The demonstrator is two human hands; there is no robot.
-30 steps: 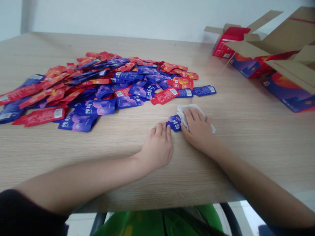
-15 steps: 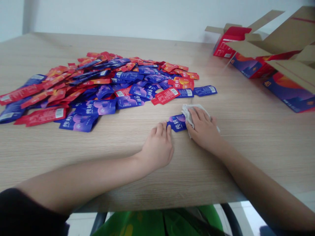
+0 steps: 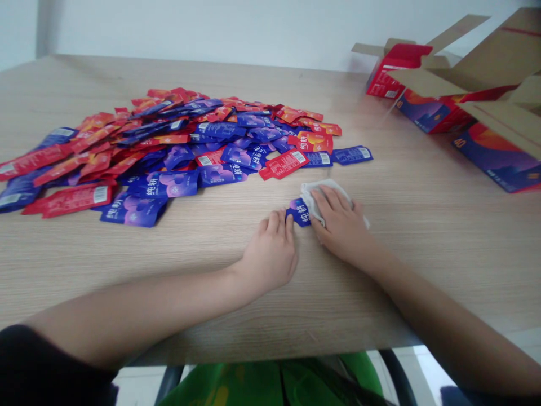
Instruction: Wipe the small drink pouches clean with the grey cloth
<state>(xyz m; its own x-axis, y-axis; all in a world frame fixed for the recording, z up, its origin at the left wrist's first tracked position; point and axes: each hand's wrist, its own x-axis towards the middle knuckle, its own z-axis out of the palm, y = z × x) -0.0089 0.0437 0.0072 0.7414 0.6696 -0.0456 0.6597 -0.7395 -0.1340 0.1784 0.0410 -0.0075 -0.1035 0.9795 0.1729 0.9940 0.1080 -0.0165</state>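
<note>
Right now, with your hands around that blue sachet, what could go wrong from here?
The blue sachet lies between the left hand and the white cloth under the right hand, so uneven pressure might make it slip or crease. The red sachet and the edge of the sachet pile lie fairly close above the cloth, so a wide sweep could catch and scatter them.

You have two hands, your left hand (image 3: 270,254) and your right hand (image 3: 338,225), and between them are one blue sachet (image 3: 298,212) and one white cloth (image 3: 316,200). Farther on the table lies one big heap of sachets (image 3: 177,152) in two colours, blue and red, too many and too overlapped for you to count exactly. At right you see at least two boxes, one small red box (image 3: 391,73) and one opened cardboard carton (image 3: 426,113).
</note>
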